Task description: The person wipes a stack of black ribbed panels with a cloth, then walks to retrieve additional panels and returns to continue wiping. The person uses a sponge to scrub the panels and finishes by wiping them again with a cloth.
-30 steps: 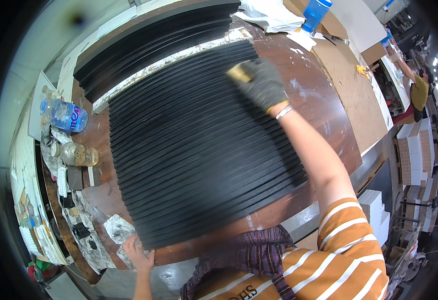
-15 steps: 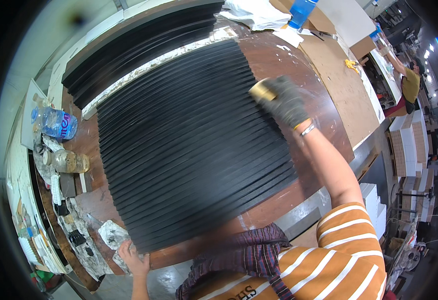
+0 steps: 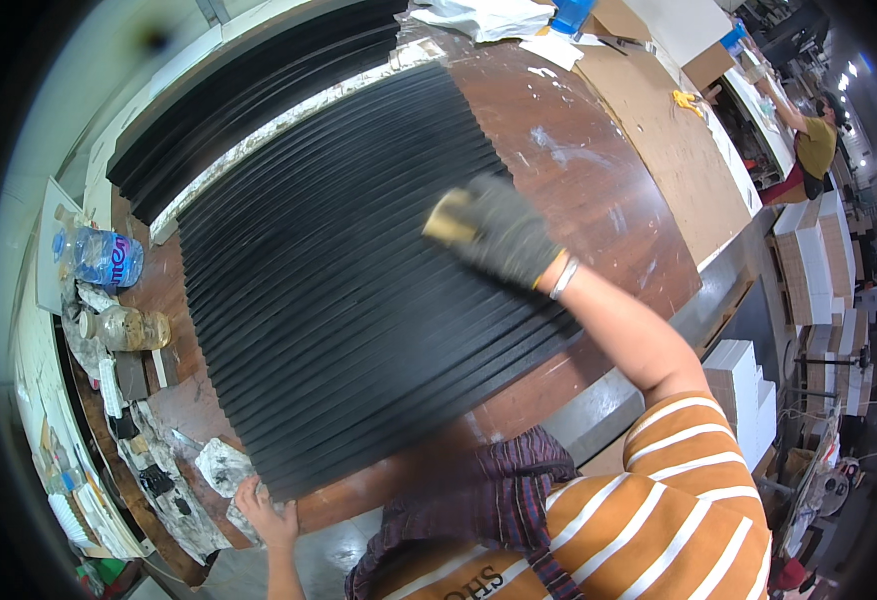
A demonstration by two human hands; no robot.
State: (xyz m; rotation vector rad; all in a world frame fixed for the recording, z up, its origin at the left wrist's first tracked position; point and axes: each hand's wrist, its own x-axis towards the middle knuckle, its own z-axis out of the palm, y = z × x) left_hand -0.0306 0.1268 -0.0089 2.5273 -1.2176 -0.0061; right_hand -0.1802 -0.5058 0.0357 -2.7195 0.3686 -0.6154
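Many long black strips [image 3: 329, 270] lie side by side as a ribbed panel on a brown tabletop [image 3: 599, 190]. Over their right half is my right hand [image 3: 509, 232], in a dark grey glove and slightly blurred. Its closed fingers hold a yellow block [image 3: 449, 218], sponge-like in look, against or just above the strips; contact is hard to tell. My bare left hand [image 3: 267, 510] rests at the near-left table edge, by the panel's corner. Its fingers are apart, and a stained white rag [image 3: 224, 467] lies beside it.
A raised stack of black strips [image 3: 259, 100] stands behind a pale bar [image 3: 289, 125]. On the left are a plastic bottle [image 3: 109, 258] and a jar [image 3: 134, 328]. Cardboard [image 3: 659, 140] covers the right side. A person [image 3: 814, 145] works at the far right.
My right hand has swept left and slightly downward across the strips with the yellow block. My left hand stays at the table edge. The view has shifted slightly.
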